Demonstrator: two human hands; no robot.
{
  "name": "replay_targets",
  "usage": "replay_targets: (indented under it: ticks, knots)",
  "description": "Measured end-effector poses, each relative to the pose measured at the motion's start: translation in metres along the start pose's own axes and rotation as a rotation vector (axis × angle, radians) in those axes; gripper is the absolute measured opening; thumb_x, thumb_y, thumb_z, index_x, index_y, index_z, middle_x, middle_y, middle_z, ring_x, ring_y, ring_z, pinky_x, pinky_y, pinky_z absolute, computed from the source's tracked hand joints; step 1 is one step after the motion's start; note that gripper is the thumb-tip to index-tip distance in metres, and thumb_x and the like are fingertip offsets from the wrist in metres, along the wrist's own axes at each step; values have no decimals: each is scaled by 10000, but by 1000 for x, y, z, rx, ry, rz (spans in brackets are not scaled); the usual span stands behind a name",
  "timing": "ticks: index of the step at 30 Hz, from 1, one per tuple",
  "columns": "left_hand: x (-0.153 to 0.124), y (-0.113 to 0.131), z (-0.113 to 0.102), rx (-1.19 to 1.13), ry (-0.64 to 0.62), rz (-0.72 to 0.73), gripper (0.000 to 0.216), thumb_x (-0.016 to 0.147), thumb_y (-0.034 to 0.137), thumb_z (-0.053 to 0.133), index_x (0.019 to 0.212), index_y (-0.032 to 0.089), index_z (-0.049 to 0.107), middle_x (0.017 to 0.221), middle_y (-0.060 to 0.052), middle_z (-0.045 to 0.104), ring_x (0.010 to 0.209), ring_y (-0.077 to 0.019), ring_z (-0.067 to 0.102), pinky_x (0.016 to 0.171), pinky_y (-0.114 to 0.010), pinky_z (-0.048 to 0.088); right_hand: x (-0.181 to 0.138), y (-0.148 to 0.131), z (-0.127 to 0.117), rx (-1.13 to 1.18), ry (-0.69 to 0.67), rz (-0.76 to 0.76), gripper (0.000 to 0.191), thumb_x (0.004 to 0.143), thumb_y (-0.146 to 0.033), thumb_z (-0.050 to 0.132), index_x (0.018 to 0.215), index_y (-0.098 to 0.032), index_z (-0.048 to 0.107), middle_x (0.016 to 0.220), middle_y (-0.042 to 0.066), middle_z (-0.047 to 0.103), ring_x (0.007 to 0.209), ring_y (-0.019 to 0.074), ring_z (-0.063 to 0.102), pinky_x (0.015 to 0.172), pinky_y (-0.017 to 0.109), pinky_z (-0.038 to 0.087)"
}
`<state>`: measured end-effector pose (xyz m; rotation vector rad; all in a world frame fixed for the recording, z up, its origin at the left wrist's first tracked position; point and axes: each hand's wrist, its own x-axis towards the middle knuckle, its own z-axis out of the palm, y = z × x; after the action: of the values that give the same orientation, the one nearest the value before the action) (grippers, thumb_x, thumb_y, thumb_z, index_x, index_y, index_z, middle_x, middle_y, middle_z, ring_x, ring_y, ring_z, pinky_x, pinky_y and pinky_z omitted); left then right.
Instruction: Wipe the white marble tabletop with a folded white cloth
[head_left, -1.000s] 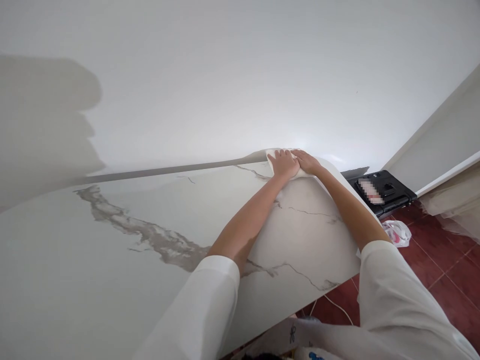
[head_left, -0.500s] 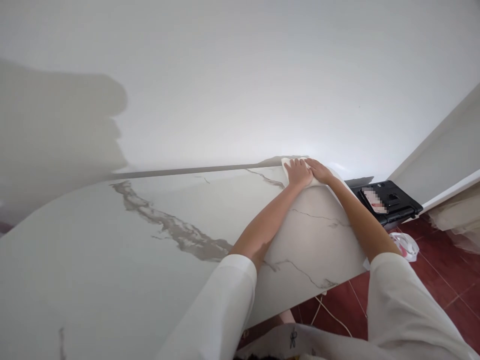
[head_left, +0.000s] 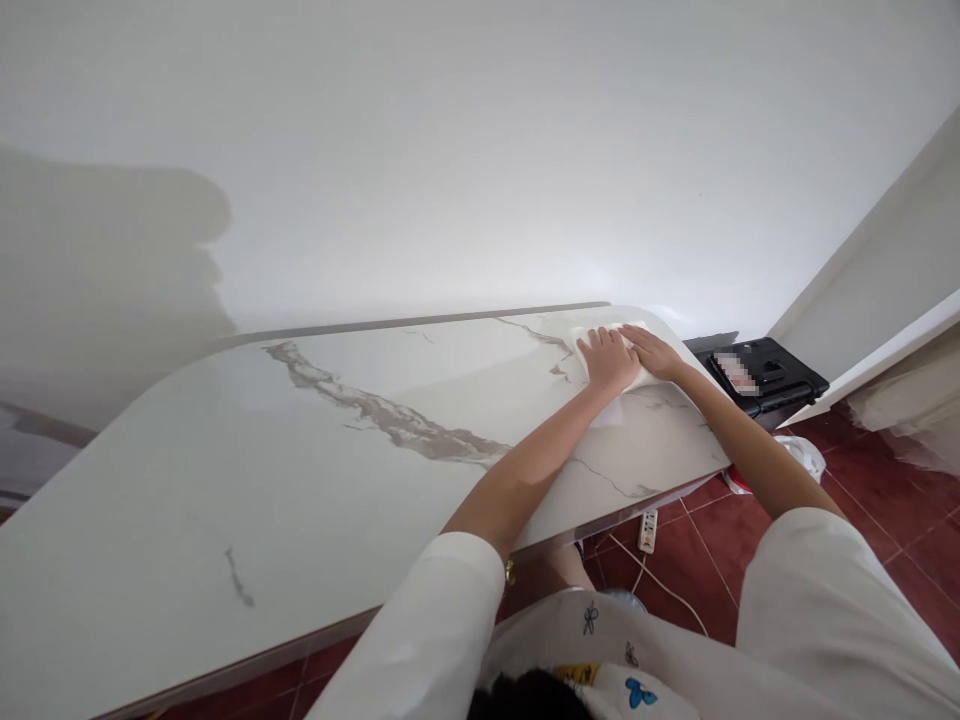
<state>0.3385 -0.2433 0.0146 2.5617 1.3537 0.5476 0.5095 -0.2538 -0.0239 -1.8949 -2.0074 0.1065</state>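
Observation:
A white cloth (head_left: 581, 342) lies on the marble-patterned tabletop (head_left: 360, 510), close to its far right rounded corner. My left hand (head_left: 611, 358) presses on the cloth with its fingers spread and stretched forward. Right beside it, my right hand (head_left: 651, 353) rests flat on the cloth too, fingers stretched out and pointing left toward my left hand. Part of the cloth is covered by both hands, and I cannot see whether any of it is tucked under the fingers.
A white wall (head_left: 450, 150) stands behind the table. Beyond the right end sits a black case (head_left: 787, 372) with a phone-like object (head_left: 735, 373) on it. A power strip (head_left: 648, 531) with a cord and a white plastic bag (head_left: 804, 455) are on the red tiled floor (head_left: 855, 520).
Both hands have drawn the cloth back from the table's far edge, toward me and slightly right. My view has shifted, showing more of the table's near edge and the power strip.

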Motion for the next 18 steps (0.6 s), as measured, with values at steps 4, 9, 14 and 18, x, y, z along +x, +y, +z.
replay_targets:
  ticks: [4, 9, 14, 18]
  knots:
    - [-28, 12, -3, 19, -20, 14, 508, 968, 323, 300, 1392, 119, 492, 1498, -153, 455, 1408, -317, 333, 1157, -549, 244, -32, -12, -6, -33, -21, -3, 566, 988, -368, 242, 1514, -223, 390, 1579, 23, 384, 1481, 232, 298, 1254, 494, 234]
    - [-65, 26, -12, 44, -65, 47, 553, 979, 333, 274, 1451, 91, 430, 1552, -169, 382, 1449, -339, 278, 1171, -576, 220, -76, -20, -10, -63, 27, -86, 577, 1009, -437, 197, 1523, -241, 373, 1576, 22, 391, 1481, 233, 300, 1246, 503, 255]
    - [-96, 33, -21, 47, -109, 67, 575, 981, 333, 273, 1479, 73, 394, 1575, -177, 350, 1462, -351, 259, 1167, -597, 233, -107, -32, -13, -103, 44, -139, 623, 1018, -489, 144, 1527, -208, 368, 1570, 53, 403, 1479, 234, 304, 1249, 485, 255]
    - [-116, 37, -26, 57, -113, 76, 585, 984, 340, 264, 1495, 78, 372, 1588, -172, 328, 1471, -351, 243, 1167, -601, 239, -125, -42, -16, -107, 41, -162, 598, 1023, -472, 174, 1524, -212, 371, 1562, 61, 414, 1475, 237, 313, 1245, 507, 259]
